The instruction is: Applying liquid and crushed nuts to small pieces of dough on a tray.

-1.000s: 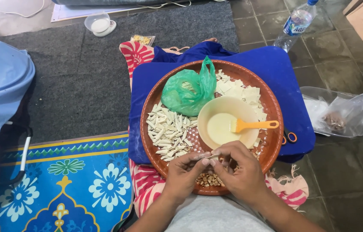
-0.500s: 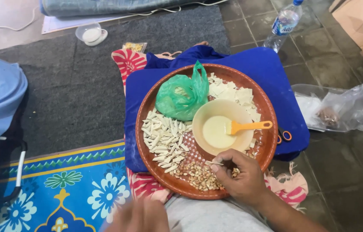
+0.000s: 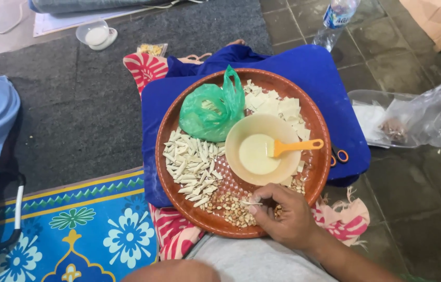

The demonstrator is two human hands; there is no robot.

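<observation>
A round brown tray (image 3: 174,120) rests on a blue cushion (image 3: 330,73) over my lap. It carries a green plastic bag (image 3: 210,112), flat pale wrapper squares (image 3: 278,107), a heap of small rolled white pieces (image 3: 192,167), peanuts (image 3: 228,206) and a beige bowl (image 3: 237,133) of pale paste with an orange-handled brush (image 3: 296,147). My right hand (image 3: 285,219) lies on the tray's near edge beside the peanuts, pinching a thin white rolled piece (image 3: 249,202). My left hand (image 3: 171,270) is only a skin-coloured shape at the bottom edge, away from the tray; its fingers are hidden.
Orange-handled scissors (image 3: 338,156) lie right of the tray. A clear plastic bag (image 3: 419,117) and a water bottle (image 3: 337,18) sit on the tiled floor at the right. A small clear container (image 3: 95,35) and a packet (image 3: 151,49) lie on grey carpet; a blue patterned mat (image 3: 74,230) is at lower left.
Both hands were together over the peanuts a second ago. The left hand has since pulled back down toward the bottom edge, while the right stays at the tray with the white piece.
</observation>
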